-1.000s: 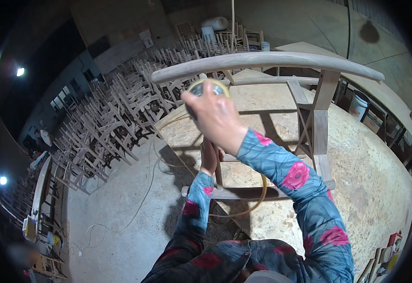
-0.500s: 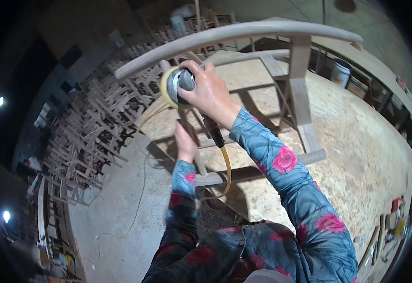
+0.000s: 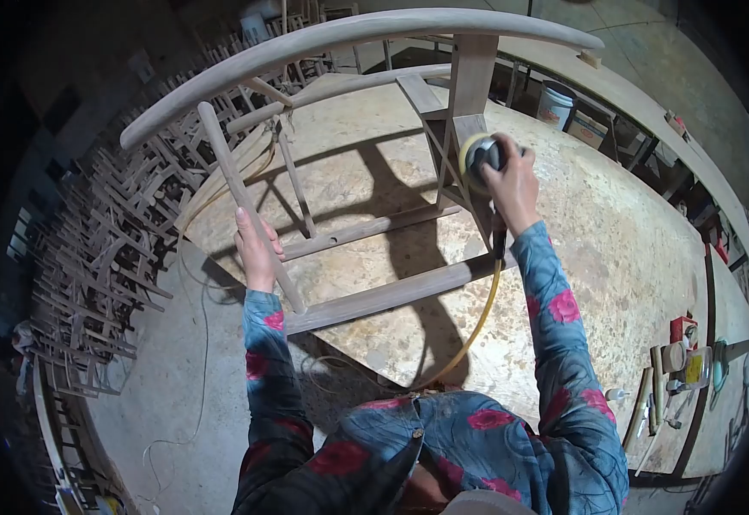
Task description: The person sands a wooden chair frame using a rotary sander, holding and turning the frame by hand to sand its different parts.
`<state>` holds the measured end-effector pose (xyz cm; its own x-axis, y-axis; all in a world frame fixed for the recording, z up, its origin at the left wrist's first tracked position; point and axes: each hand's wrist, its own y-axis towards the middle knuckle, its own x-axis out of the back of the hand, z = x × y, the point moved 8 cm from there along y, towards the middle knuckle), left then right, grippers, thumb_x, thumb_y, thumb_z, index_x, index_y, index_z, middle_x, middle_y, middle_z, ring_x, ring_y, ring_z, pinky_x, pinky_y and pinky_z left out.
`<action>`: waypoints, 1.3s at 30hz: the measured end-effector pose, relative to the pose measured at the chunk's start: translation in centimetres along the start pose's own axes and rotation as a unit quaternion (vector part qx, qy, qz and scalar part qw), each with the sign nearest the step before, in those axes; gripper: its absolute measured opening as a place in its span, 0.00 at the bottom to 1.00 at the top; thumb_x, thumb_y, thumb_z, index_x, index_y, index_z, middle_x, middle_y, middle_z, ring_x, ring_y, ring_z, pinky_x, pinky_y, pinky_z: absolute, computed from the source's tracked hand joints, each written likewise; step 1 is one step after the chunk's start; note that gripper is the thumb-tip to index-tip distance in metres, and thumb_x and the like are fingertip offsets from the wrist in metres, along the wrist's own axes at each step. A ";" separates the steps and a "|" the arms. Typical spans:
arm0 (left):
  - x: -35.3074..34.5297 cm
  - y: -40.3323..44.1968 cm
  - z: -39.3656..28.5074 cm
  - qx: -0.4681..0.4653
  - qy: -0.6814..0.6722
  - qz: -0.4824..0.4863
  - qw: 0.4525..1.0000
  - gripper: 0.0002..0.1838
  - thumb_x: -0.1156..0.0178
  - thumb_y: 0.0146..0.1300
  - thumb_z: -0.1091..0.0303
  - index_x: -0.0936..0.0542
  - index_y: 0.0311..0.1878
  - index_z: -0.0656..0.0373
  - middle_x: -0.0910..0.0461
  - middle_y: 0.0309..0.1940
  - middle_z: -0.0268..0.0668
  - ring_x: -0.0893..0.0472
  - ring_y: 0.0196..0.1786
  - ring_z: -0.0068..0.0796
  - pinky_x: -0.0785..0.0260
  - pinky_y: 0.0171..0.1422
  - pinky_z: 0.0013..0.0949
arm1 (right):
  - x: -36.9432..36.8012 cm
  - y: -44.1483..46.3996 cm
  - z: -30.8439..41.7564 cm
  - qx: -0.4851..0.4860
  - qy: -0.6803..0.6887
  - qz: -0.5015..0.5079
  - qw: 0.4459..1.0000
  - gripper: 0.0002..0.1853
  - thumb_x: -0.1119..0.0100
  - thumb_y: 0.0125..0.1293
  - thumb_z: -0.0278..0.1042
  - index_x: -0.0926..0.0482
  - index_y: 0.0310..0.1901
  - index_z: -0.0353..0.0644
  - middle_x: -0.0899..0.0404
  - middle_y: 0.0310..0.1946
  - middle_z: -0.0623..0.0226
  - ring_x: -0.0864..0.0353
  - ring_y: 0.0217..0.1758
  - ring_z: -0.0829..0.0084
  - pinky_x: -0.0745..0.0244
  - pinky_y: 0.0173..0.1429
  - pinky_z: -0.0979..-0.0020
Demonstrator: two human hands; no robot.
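Observation:
A wooden chair frame [image 3: 374, 296] lies on a large worn tabletop, its long curved rail across the top of the view. My left hand [image 3: 258, 249] is wrapped round a slim wooden spindle [image 3: 227, 163] on the left side of the frame. In my right hand [image 3: 514, 184] is a round power sander [image 3: 482, 161] with a yellowish pad edge, held at the wide upright [image 3: 470, 86] on the right side. A yellow hose [image 3: 483, 322] runs down from the sander and curves over the tabletop.
Many wooden chair frames [image 3: 108, 266] are stacked at the left. Behind the table stand a bench [image 3: 649, 107], a white bucket [image 3: 554, 105] and a cardboard box [image 3: 587, 129]. Small tools and a clear container [image 3: 696, 367] lie at the right. A thin cable [image 3: 205, 343] trails over the floor.
My right hand and the sander have moved right, from the left spindle to the wide upright. The view has shifted, and my left hand is now seen round the spindle.

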<state>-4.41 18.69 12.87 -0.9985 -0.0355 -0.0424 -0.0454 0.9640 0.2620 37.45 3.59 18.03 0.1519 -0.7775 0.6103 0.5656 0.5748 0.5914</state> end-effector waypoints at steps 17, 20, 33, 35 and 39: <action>0.2 -0.3 -0.1 0.004 0.018 0.001 1.000 0.40 0.66 0.64 0.25 0.32 0.20 0.56 0.35 0.09 0.32 0.33 0.11 0.23 0.39 0.14 0.26 | -0.4 2.9 1.2 -0.027 -0.043 -0.022 0.998 0.28 0.33 0.52 0.40 0.28 0.58 0.61 0.32 0.50 0.48 0.19 0.42 0.45 0.21 0.46 0.55; 0.3 -0.1 -0.1 0.004 0.027 -0.007 1.000 0.40 0.66 0.64 0.25 0.32 0.20 0.56 0.35 0.09 0.32 0.33 0.11 0.23 0.39 0.14 0.26 | -0.8 2.6 1.6 -0.009 -0.039 -0.025 0.999 0.28 0.32 0.52 0.40 0.28 0.58 0.61 0.32 0.50 0.48 0.19 0.42 0.45 0.21 0.46 0.55; 0.0 0.2 0.4 0.035 -0.011 -0.008 0.999 0.39 0.61 0.63 0.26 0.31 0.19 0.57 0.35 0.09 0.32 0.33 0.10 0.23 0.39 0.14 0.26 | -1.1 4.1 0.4 -0.014 -0.070 -0.026 0.997 0.27 0.34 0.54 0.44 0.28 0.58 0.61 0.30 0.47 0.47 0.20 0.44 0.45 0.22 0.49 0.55; -0.1 0.1 0.2 0.027 -0.010 0.000 1.000 0.39 0.61 0.63 0.26 0.31 0.19 0.57 0.35 0.09 0.32 0.33 0.10 0.23 0.39 0.13 0.27 | -1.8 3.5 1.2 0.029 -0.056 -0.023 0.998 0.28 0.33 0.54 0.43 0.28 0.58 0.61 0.30 0.47 0.47 0.20 0.44 0.45 0.22 0.49 0.55; -0.2 0.1 0.1 0.033 -0.012 0.010 0.999 0.40 0.62 0.62 0.24 0.31 0.19 0.57 0.35 0.09 0.32 0.32 0.10 0.23 0.38 0.13 0.27 | -2.8 0.9 4.4 0.083 -0.010 0.052 0.995 0.28 0.33 0.52 0.40 0.28 0.58 0.61 0.30 0.48 0.47 0.21 0.45 0.44 0.23 0.49 0.55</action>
<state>-4.22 18.79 12.79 -0.9981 -0.0106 -0.0604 -0.0224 0.9799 0.1984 33.95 7.40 19.19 0.1854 -0.7066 0.6829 0.4055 0.6880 0.6018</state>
